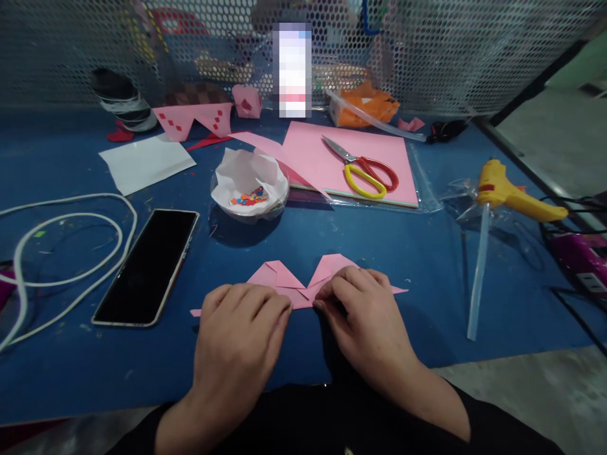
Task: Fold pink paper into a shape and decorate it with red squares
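A folded pink paper (pixel 332 268) lies near the table's front edge. Two angled lobes rise from it with a notch between them, and a thin strip end sticks out on each side. My left hand (pixel 241 335) is closed on the lower edge of its left half, fingers curled over it. On the right half, my right hand (pixel 367 316) pinches the lower edge close to the middle, thumb and fingers together. Both hands cover much of the paper's lower part.
Beyond the paper are a bowl (pixel 222 199) of small coloured bits, scissors (pixel 365 174) on pink sheets (pixel 308 148) and a white sheet (pixel 147 163). A dark-screened phone (pixel 149 268) and white cable (pixel 71 218) lie left; a yellow glue gun (pixel 502 186) stands right. Behind is perforated mesh (pixel 227 38).
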{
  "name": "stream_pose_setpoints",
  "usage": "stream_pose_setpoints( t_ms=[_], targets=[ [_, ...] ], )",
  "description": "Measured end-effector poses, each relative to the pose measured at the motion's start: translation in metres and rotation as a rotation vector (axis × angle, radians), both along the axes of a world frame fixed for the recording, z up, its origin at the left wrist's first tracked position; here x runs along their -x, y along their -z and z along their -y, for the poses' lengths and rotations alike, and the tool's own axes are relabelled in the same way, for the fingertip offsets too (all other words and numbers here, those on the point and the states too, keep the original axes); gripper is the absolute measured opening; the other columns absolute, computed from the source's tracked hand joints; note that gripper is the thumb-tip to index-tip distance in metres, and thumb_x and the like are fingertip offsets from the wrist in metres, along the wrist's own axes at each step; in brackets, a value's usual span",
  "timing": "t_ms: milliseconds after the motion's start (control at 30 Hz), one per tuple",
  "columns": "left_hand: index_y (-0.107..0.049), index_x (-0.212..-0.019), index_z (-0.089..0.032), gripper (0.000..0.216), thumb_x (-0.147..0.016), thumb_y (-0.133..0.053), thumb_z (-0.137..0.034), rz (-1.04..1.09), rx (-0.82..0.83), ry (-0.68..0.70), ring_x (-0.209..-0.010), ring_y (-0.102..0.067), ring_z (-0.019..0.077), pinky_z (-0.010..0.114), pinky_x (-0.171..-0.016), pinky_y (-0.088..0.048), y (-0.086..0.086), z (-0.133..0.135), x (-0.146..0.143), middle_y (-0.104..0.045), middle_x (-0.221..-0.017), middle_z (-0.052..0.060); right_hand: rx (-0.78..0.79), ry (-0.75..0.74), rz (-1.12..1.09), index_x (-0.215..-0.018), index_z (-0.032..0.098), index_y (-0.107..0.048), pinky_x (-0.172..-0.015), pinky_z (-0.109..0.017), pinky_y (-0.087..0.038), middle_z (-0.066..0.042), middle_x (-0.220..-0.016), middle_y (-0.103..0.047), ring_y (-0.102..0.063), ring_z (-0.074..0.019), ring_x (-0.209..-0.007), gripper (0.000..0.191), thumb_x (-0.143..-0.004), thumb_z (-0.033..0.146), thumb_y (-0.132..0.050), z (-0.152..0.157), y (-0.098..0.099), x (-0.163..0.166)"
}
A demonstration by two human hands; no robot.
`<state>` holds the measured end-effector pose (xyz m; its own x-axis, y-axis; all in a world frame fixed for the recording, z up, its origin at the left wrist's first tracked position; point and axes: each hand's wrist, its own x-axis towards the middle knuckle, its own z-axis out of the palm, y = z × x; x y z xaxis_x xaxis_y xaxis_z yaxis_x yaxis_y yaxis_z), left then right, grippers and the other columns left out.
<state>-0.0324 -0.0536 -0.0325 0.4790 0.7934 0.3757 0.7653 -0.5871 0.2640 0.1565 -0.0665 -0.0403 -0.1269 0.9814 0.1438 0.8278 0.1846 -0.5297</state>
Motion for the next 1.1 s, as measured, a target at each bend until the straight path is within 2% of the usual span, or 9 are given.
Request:
stream_pose_setpoints(
  t_ms=[133, 233, 367, 533, 700, 833, 1100],
  targets=[
    [-0.071, -0.103, -0.015, 0.026, -0.097, -0.047, -0.012, -0.063, -0.161, 0.194, -0.086, -0.064, 0.0212, 0.038, -0.080, -0.040, 0.001, 0.001, -0.001, -0.077, -0.094, 0.003, 0.024, -0.013, 0.016, -0.078, 0.020, -0.066, -0.079, -0.038, -0.036, -0.003, -0.081, -0.065, -0.059, -0.0211, -0.080, 0.009, -0.086, 0.016, -0.066, -0.002, -0.001, 0.000],
    [-0.072, -0.105, -0.010, 0.029, -0.097, -0.044, -0.010, -0.119, -0.212, 0.316, -0.086, -0.064, 0.0224, 0.038, -0.082, -0.042, 0.004, 0.002, -0.003, -0.077, -0.095, 0.007, 0.019, -0.015, 0.022, -0.078, 0.020, -0.066, -0.079, -0.038, -0.036, -0.003, -0.081, -0.065, -0.059, -0.0205, -0.079, 0.009, -0.086, 0.016, -0.066, -0.002, -0.002, 0.000],
    [-0.071, -0.107, -0.006, 0.024, -0.094, -0.053, -0.015, -0.187, -0.202, 0.333, -0.084, -0.063, 0.0244, 0.039, -0.080, -0.043, 0.002, 0.006, -0.006, -0.076, -0.093, 0.009, 0.014, -0.025, 0.007, -0.079, 0.021, -0.066, -0.081, -0.038, -0.035, -0.002, -0.081, -0.065, -0.060, -0.0196, -0.080, 0.010, -0.087, 0.016, -0.064, -0.001, -0.004, -0.005],
    [-0.070, -0.109, -0.005, 0.027, -0.095, -0.053, -0.020, -0.220, -0.196, 0.340, -0.086, -0.063, 0.0249, 0.040, -0.082, -0.042, -0.001, 0.009, -0.008, -0.075, -0.097, 0.009, 0.035, 0.008, 0.040, -0.079, 0.021, -0.066, -0.083, -0.038, -0.035, -0.001, -0.082, -0.065, -0.060, -0.0189, -0.080, 0.011, -0.088, 0.016, -0.062, -0.001, -0.007, -0.021],
    [-0.068, -0.114, -0.005, 0.033, -0.097, -0.049, -0.025, -0.254, -0.201, 0.319, -0.084, -0.061, 0.0249, 0.042, -0.087, -0.039, 0.001, 0.011, -0.012, -0.074, -0.095, 0.009, 0.066, 0.003, 0.105, -0.078, 0.020, -0.068, -0.082, -0.037, -0.037, -0.002, -0.082, -0.066, -0.062, -0.0188, -0.080, 0.012, -0.087, 0.015, -0.062, -0.004, -0.009, -0.030],
    [-0.063, -0.125, -0.003, 0.042, -0.100, -0.043, -0.030, -0.299, -0.211, 0.320, -0.080, -0.058, 0.0246, 0.043, -0.088, -0.037, 0.000, 0.012, -0.016, -0.071, -0.087, 0.008, 0.067, -0.001, 0.113, -0.078, 0.021, -0.069, -0.081, -0.037, -0.036, -0.001, -0.081, -0.066, -0.062, -0.0186, -0.080, 0.011, -0.085, 0.014, -0.064, -0.007, -0.012, -0.030],
    [-0.064, -0.126, -0.001, 0.043, -0.102, -0.039, -0.027, -0.340, -0.280, 0.324, -0.079, -0.058, 0.0248, 0.044, -0.089, -0.037, 0.001, 0.013, -0.019, -0.072, -0.088, 0.010, 0.166, 0.054, 0.116, -0.075, 0.021, -0.071, -0.082, -0.037, -0.036, 0.000, -0.080, -0.068, -0.062, -0.0172, -0.080, 0.011, -0.083, 0.014, -0.069, -0.009, -0.017, -0.054]
  ],
)
